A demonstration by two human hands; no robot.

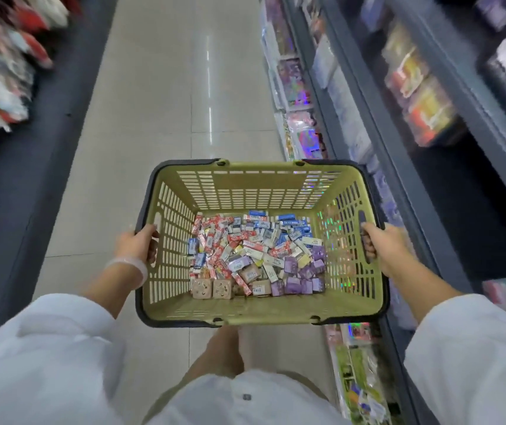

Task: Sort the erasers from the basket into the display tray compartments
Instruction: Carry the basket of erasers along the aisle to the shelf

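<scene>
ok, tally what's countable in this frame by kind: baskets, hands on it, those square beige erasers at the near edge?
Olive slatted plastic basket: 1
Hands gripping its sides, left hand and right hand: 2
Square beige erasers with holes: 2
Total: 5
The other wrapped erasers, red, blue and purple, are too heaped to count.

An olive-green slotted plastic basket with a dark rim (245,314) is held level above the aisle floor. Small wrapped erasers in red, blue, purple and tan (254,253) lie jumbled across its bottom.
</scene>
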